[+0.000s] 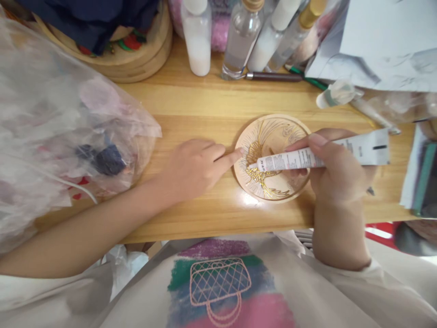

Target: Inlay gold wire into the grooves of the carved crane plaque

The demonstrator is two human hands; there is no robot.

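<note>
The disc is round, pale and wood-coloured, with a raised rim. It lies flat on the desk, its face bearing a winged, feathery design: shiny gold lines at the middle and lower part, paler lines toward the left edge. The tube is white with small dark print and a black bar near its flat end. It slants over the disc, nozzle leftward at the gold lines; whether it touches is unclear.
</note>
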